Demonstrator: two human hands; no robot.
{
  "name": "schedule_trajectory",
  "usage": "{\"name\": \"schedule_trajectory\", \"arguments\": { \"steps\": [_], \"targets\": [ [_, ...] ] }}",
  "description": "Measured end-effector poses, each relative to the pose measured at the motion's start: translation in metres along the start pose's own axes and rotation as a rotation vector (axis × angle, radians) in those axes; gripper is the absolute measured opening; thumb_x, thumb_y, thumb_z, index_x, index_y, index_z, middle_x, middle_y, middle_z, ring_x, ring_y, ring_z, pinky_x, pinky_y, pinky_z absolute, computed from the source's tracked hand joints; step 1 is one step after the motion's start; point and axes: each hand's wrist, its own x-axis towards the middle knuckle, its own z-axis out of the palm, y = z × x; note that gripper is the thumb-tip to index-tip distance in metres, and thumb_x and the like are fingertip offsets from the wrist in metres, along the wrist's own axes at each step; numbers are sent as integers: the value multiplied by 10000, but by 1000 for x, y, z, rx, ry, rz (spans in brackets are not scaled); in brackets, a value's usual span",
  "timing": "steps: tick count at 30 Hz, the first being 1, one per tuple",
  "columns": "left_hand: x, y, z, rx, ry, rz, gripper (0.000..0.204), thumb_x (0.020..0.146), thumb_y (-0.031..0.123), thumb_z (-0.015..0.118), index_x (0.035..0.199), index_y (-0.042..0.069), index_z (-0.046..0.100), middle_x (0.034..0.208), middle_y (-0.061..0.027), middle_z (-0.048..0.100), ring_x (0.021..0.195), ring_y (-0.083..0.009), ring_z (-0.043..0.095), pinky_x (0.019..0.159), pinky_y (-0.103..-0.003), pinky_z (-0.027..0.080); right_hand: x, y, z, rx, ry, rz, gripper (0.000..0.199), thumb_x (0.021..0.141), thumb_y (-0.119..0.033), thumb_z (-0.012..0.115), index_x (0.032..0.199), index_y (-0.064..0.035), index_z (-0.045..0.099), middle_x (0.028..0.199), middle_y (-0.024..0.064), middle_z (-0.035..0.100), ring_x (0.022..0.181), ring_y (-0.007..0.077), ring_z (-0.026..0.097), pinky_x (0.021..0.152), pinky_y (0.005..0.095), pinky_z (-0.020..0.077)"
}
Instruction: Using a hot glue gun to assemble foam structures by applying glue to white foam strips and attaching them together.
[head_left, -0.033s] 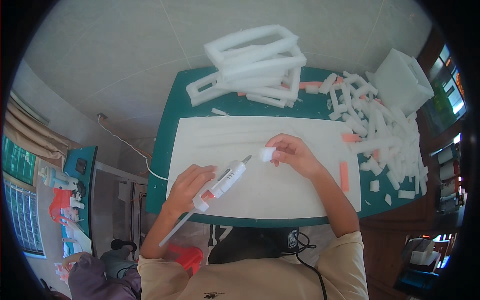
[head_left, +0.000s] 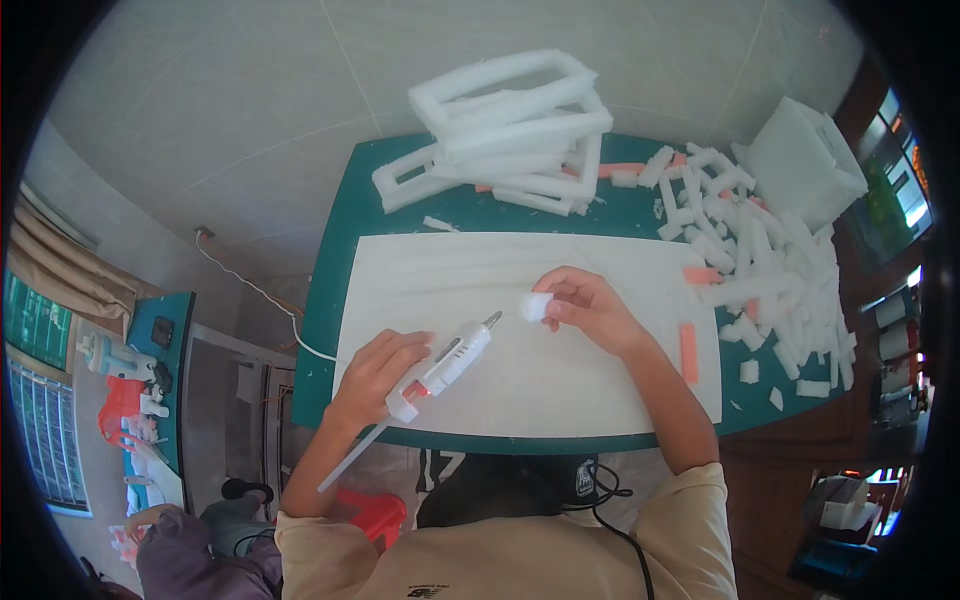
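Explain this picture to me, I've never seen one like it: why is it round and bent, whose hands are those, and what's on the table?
There is no machine here. The picture comes from a wide fisheye camera worn on a person's head, looking down, so the frame is round and straight edges curve near the rim. The two forearms rising from the bottom belong to that person.

The left hand grips a white glue gun, its nozzle pointing toward a small white foam piece pinched in the fingers of the right hand.

Both hands work over a white sheet laid on a green table. At the table's far edge lies a stack of white foam frames. To the right is a heap of loose foam bits, mostly white with a few orange ones, and a white foam box.
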Motion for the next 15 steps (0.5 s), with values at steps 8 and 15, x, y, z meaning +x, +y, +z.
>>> {"name": "schedule_trajectory", "arguments": {
  "steps": [8,15],
  "targets": [
    [-17,-18,17,1,-157,-78,397,603,-29,685,986,1,587,1173,-134,586,884,-305,577,761,-362,504,2,-4,-6,-38,70,-29,171,916,-88,587,1078,-35,586,985,72,635,825,132,576,730,278,481],
    [2,-22,25,-180,-296,-219,466,576,-144,647,1006,23,574,1164,-108,534,1019,-299,566,852,-344,505,4,-5,-25,35,209,-49,188,936,-113,576,1103,-29,602,940,61,627,806,133,584,710,266,479]
  ]
}}
